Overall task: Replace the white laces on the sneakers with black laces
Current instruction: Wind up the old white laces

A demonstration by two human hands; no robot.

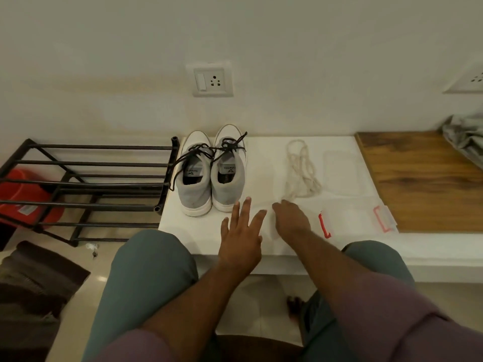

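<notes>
Grey-and-white sneakers point(210, 169) with black laces point(209, 150) at the white surface's point(183, 231) far left edge, limp white laces point(300, 173) right, bare room between; left hand point(241, 236) fingers spread flat, right hand point(291, 220) fingers curled, grip unclear.

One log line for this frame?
sneakers: black-laced | white laces: loose on shelf | left hand: open | right hand: at lace end
</notes>
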